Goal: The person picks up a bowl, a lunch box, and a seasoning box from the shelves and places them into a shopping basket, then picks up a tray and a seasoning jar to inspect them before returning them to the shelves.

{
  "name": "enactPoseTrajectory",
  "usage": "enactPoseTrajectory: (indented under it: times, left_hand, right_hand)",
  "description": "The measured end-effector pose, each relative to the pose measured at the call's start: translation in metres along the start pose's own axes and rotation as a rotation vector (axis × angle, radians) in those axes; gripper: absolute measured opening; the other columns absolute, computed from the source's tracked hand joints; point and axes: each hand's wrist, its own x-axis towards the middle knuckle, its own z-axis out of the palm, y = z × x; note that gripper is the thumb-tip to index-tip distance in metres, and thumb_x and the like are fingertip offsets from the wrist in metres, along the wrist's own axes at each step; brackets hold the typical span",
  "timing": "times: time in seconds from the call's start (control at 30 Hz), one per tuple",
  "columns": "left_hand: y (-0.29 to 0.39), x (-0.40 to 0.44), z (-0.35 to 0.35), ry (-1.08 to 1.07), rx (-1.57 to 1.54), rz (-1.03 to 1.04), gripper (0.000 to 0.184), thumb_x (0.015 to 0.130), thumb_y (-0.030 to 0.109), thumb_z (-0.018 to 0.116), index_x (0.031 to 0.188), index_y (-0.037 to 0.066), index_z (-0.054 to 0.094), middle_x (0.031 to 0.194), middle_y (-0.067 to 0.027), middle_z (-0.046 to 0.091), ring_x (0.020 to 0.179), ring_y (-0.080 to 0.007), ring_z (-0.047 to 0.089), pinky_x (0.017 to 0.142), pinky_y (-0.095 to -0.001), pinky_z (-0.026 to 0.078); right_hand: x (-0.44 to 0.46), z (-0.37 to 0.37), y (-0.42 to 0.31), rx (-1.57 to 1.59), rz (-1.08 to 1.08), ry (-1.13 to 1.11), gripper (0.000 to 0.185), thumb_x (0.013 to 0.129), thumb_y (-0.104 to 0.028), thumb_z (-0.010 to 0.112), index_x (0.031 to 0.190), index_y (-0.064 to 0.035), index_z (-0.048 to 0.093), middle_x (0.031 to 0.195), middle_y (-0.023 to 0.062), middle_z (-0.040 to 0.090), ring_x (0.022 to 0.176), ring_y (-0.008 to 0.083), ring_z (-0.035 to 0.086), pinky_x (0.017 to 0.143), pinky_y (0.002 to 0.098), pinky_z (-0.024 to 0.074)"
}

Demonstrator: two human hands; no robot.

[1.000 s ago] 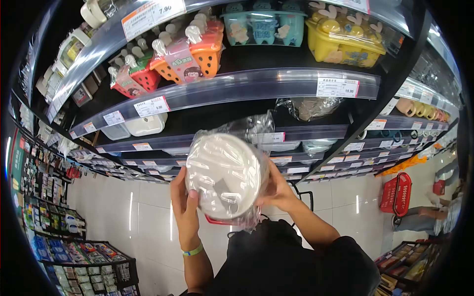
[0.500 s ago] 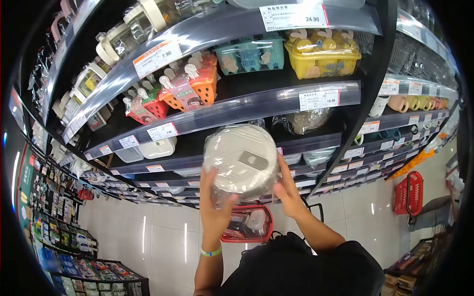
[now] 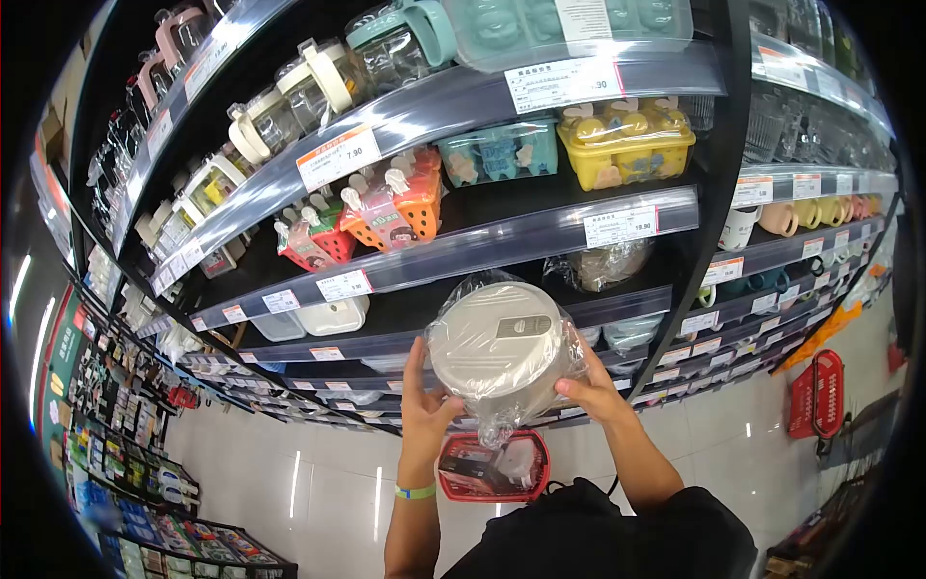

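Between my hands is a round, cream-coloured lidded container [image 3: 497,352] in clear plastic wrap, with a grey vent tab on its lid. It is tilted so that some of its side wall shows, and the gathered end of the wrap hangs towards me. My left hand [image 3: 424,396] grips its left side, fingers partly hidden behind it. On the opposite side my right hand [image 3: 593,386] holds it, thumb against the front. Just beyond it, another wrapped round container [image 3: 610,265] sits on the shelf.
Below stands a red shopping basket [image 3: 492,466] with packaged goods inside. Shelves ahead hold orange strawberry-style boxes [image 3: 400,207], a yellow box [image 3: 627,145], a teal box [image 3: 497,154] and jugs [image 3: 318,82]. Another red basket [image 3: 816,396] is on the floor at right.
The container has come slightly lower and to the right, tilting so its side shows more. Both hands keep hold of it. The view has shifted, revealing more of the upper shelf.
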Motion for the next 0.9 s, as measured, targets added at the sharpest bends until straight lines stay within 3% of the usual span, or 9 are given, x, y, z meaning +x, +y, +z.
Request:
enactPoseTrajectory:
  times: [0.13, 0.27, 0.33, 0.43, 0.47, 0.57, 0.7, 0.77, 0.9]
  left_hand:
    - [0.001, 0.012, -0.001, -0.056, 0.02, 0.115, 0.108, 0.069, 0.004, 0.081, 0.157, 0.004, 0.017, 0.158, -0.0156, 0.028, 0.143, -0.0296, 0.035, 0.115, -0.0424, 0.038]
    - [0.005, 0.023, -0.001, -0.121, -0.001, 0.143, 0.101, 0.075, 0.001, 0.076, 0.157, 0.003, 0.017, 0.158, -0.0164, 0.029, 0.145, -0.0289, 0.031, 0.119, -0.0427, 0.031]
    - [-0.002, 0.025, 0.004, -0.048, -0.133, 0.094, 0.085, 0.082, 0.004, 0.066, 0.155, 0.001, 0.023, 0.157, -0.0149, 0.032, 0.143, -0.027, 0.035, 0.118, -0.039, 0.031]
    - [-0.017, 0.033, 0.01, 0.011, -0.204, 0.056, 0.068, 0.09, 0.003, 0.054, 0.153, 0.001, 0.027, 0.157, -0.0147, 0.034, 0.143, -0.0262, 0.036, 0.117, -0.0393, 0.03]
    - [-0.022, 0.036, 0.01, 0.014, -0.158, 0.066, 0.058, 0.095, 0.005, 0.047, 0.151, 0.0, 0.031, 0.156, -0.0153, 0.035, 0.142, -0.0259, 0.037, 0.118, -0.0395, 0.027]
    - [-0.028, 0.049, 0.01, 0.019, -0.286, -0.033, 0.055, 0.096, 0.006, 0.045, 0.15, -0.002, 0.033, 0.154, -0.0157, 0.038, 0.142, -0.0253, 0.036, 0.119, -0.039, 0.025]
    - [-0.023, 0.065, 0.025, -0.015, -0.287, 0.003, 0.055, 0.098, 0.009, 0.042, 0.151, -0.003, 0.031, 0.154, -0.0159, 0.037, 0.144, -0.0255, 0.034, 0.119, -0.039, 0.024]
    - [-0.025, 0.071, 0.031, -0.008, -0.143, 0.017, 0.057, 0.099, 0.009, 0.039, 0.154, -0.003, 0.026, 0.155, -0.0151, 0.035, 0.145, -0.0257, 0.033, 0.119, -0.0378, 0.024]
    - [-0.017, 0.08, 0.047, -0.201, 0.134, 0.068, 0.064, 0.1, 0.018, 0.054, 0.153, -0.005, 0.026, 0.157, -0.0155, 0.034, 0.144, -0.0232, 0.032, 0.117, -0.0324, 0.023]
  right_hand:
    - [0.016, 0.006, -0.025, -0.053, -0.139, -0.099, 0.098, 0.08, -0.016, 0.076, 0.156, 0.0017, 0.017, 0.16, 0.0161, 0.023, 0.148, 0.0262, 0.023, 0.12, 0.0386, 0.0149]
    - [0.021, 0.016, -0.039, -0.165, -0.144, -0.103, 0.096, 0.079, -0.005, 0.076, 0.156, -0.0017, 0.019, 0.16, 0.0138, 0.024, 0.147, 0.0253, 0.025, 0.119, 0.0384, 0.0212]
    - [0.024, 0.014, -0.029, -0.303, -0.193, -0.077, 0.1, 0.077, 0.005, 0.076, 0.157, -0.0064, 0.017, 0.16, 0.0127, 0.022, 0.145, 0.0251, 0.028, 0.116, 0.0379, 0.0319]
    - [0.021, 0.026, -0.022, -0.233, -0.104, 0.031, 0.103, 0.077, 0.003, 0.077, 0.157, -0.0063, 0.014, 0.161, 0.0138, 0.018, 0.145, 0.0265, 0.027, 0.116, 0.0395, 0.0328]
    - [0.021, 0.029, -0.018, -0.24, -0.117, 0.074, 0.107, 0.074, 0.004, 0.08, 0.157, -0.0063, 0.013, 0.158, 0.0134, 0.025, 0.144, 0.0242, 0.03, 0.117, 0.0397, 0.0307]
    - [0.023, 0.028, -0.004, -0.462, -0.274, 0.162, 0.104, 0.075, 0.006, 0.078, 0.157, -0.0068, 0.014, 0.158, 0.0141, 0.025, 0.143, 0.0246, 0.032, 0.117, 0.0401, 0.0318]
    - [0.033, 0.031, 0.0, -0.412, -0.289, 0.231, 0.101, 0.075, 0.002, 0.078, 0.154, -0.0009, 0.017, 0.16, 0.0191, 0.018, 0.146, 0.0311, 0.027, 0.119, 0.0412, 0.0264]
    - [0.04, 0.033, -0.005, -0.659, -0.363, 0.339, 0.096, 0.075, 0.001, 0.077, 0.153, -0.0007, 0.021, 0.159, 0.0218, 0.023, 0.147, 0.0337, 0.027, 0.119, 0.0409, 0.0252]
    - [0.055, 0.041, -0.022, -1.003, -0.465, 0.432, 0.081, 0.082, -0.005, 0.073, 0.148, 0.0029, 0.028, 0.154, 0.0259, 0.029, 0.142, 0.0434, 0.031, 0.117, 0.0449, 0.0286]
